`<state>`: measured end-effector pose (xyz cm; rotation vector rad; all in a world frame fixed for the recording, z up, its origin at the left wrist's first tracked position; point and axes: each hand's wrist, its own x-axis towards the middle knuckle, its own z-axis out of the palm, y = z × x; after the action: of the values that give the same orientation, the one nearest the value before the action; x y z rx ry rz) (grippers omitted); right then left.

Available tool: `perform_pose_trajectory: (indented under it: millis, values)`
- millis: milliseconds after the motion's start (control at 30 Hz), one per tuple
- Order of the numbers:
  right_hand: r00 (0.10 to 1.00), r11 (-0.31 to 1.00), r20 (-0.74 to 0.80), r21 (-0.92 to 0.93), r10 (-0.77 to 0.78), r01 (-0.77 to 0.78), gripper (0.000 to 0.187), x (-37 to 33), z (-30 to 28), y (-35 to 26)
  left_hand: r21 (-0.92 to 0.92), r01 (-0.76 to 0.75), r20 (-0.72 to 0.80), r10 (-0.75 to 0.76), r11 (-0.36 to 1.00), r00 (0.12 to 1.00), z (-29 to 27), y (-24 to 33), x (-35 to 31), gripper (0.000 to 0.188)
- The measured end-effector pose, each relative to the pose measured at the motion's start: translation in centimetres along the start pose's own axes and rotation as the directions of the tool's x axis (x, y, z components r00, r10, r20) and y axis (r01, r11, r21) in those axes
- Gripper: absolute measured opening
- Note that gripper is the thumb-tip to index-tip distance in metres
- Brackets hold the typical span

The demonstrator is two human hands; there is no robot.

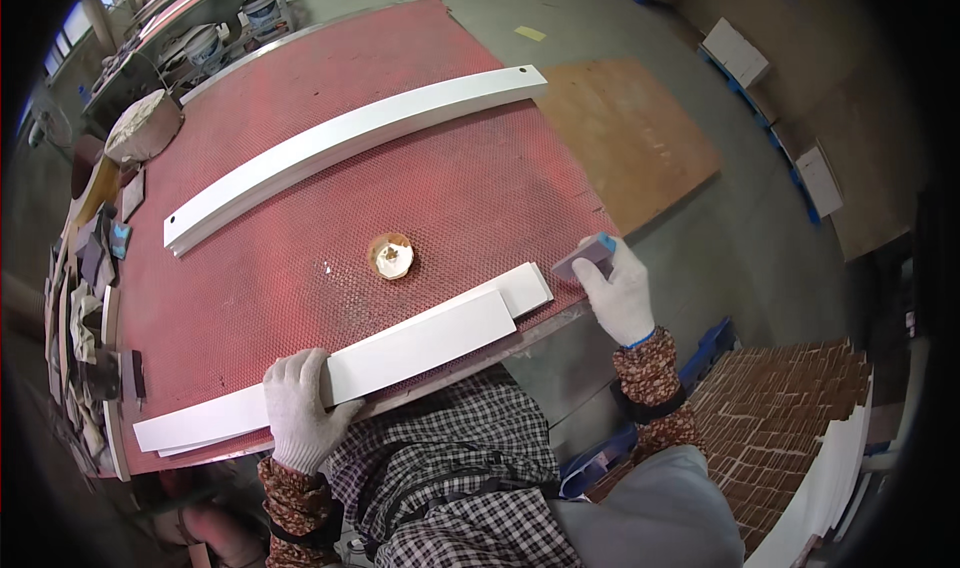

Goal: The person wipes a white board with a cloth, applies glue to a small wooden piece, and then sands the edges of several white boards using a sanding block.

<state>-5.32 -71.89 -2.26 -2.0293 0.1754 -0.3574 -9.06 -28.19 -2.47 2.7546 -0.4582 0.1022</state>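
Note:
My left hand (298, 400), in a white knit glove, is closed over the near edge of a long white board (425, 344). That board lies on top of at least one other white board (528, 288), whose end sticks out at the right. My right hand (618, 293), also gloved, grips a grey sanding block (580, 261) with a blue part at its top. The block is held just beyond the right end of the boards, by the table's edge. Whether it touches the table cannot be seen.
A red mesh mat covers the table (330, 168). Across it lie stacked long white boards (350, 148) with dark holes at the ends. A small bowl (390, 256) with white stuff stands mid-table. Blocks and cloths crowd the left edge. Stacked brown cardboard (770, 438) stands at right.

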Motion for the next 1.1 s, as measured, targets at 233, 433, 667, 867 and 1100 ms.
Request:
perform_pose_trajectory:
  millis: [233,433,667,867,1100]
  values:
    - [1.000,0.999,-0.016,-0.040,-0.018,0.017,0.029,-3.1,0.1,0.2,-0.069,-0.072,0.061,0.076,0.995,0.995,1.9,3.8,3.6,0.081]
    - [0.998,0.999,-0.022,-0.015,0.051,-0.051,0.028,-4.4,0.2,0.7,-0.006,-0.032,0.104,0.033,0.999,0.994,2.3,4.3,4.3,0.079]
    - [0.999,0.993,0.015,-0.112,-0.043,0.044,0.026,-4.2,-0.2,1.0,0.007,-0.019,0.106,0.018,1.000,0.994,2.2,4.4,4.3,0.080]
    - [0.999,0.999,0.025,-0.029,-0.039,0.040,0.025,-4.3,0.0,1.0,0.011,-0.052,0.068,0.051,0.999,0.996,2.1,4.8,4.5,0.077]
    - [1.000,0.997,0.011,-0.077,-0.022,0.023,0.025,-4.4,-0.4,1.4,0.013,-0.044,0.086,0.043,0.999,0.995,2.2,4.7,4.4,0.080]
